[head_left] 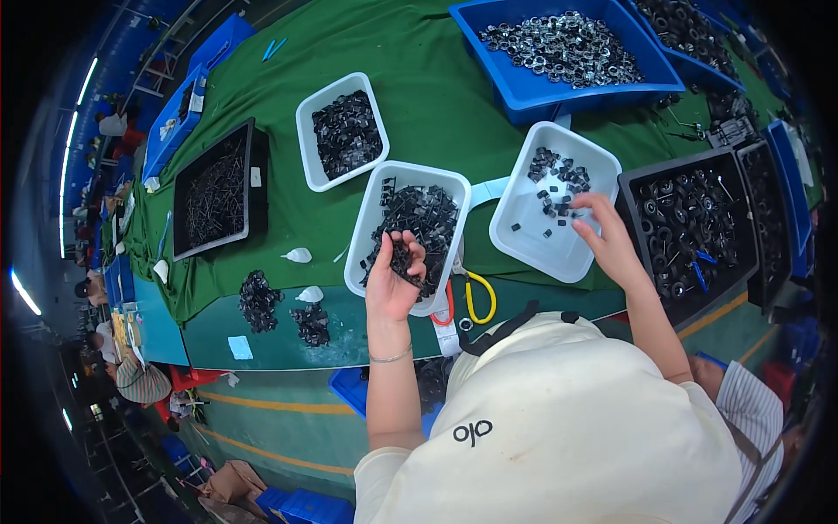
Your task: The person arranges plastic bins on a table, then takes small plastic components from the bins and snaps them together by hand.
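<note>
My left hand (394,278) is cupped round a handful of small black plastic parts (403,259), palm up, above the near edge of the middle white tray (358,253). More of the same black parts fill that tray. Over the right white tray (559,262), my right hand (607,237) has its thumb and index finger apart, close to loose black parts (559,205) scattered on the tray's bottom. No part can be made out firmly between those fingertips. A third white tray (305,122), farther left, holds a heap of black parts (346,131).
Yellow- and red-handled scissors (480,299) lie between the trays. Two black piles (259,301) and white pieces (298,255) are at left, near a black bin (255,188) of thin pins. A blue bin (497,87) of metal rings stands behind; a black bin (751,253) stands right.
</note>
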Demonstrator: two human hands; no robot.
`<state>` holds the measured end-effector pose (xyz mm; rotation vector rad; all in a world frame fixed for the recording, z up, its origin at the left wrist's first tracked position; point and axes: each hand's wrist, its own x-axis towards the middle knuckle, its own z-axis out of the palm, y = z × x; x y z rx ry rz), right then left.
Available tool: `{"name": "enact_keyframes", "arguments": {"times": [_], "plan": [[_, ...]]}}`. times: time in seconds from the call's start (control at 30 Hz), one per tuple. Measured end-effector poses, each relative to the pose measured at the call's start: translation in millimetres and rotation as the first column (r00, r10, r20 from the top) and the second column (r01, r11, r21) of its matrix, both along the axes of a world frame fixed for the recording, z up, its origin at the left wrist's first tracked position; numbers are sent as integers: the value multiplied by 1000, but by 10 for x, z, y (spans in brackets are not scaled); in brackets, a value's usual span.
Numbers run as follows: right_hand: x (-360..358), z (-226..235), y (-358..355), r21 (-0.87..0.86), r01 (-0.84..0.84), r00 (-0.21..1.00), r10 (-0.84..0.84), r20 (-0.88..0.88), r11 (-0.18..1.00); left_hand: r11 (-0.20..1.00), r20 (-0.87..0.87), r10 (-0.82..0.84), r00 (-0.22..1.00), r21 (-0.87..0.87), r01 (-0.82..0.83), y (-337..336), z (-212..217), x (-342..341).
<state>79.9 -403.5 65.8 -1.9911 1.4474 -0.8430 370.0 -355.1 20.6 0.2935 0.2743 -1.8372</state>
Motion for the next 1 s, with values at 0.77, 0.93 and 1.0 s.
{"name": "enact_keyframes", "arguments": {"times": [0.77, 0.93, 1.0], "plan": [[408, -177, 228, 431, -291, 948, 318, 11, 854, 652, 960, 110, 257, 125, -748, -597, 482, 2595], [382, -191, 300, 441, -313, 928, 369, -45, 841, 978, 995, 69, -76, -83, -189, -440, 284, 1513], [370, -184, 332, 470, -306, 922, 382, -72, 828, 998, 961, 16, -275, 3, 68, -338, 183, 1048]]}}
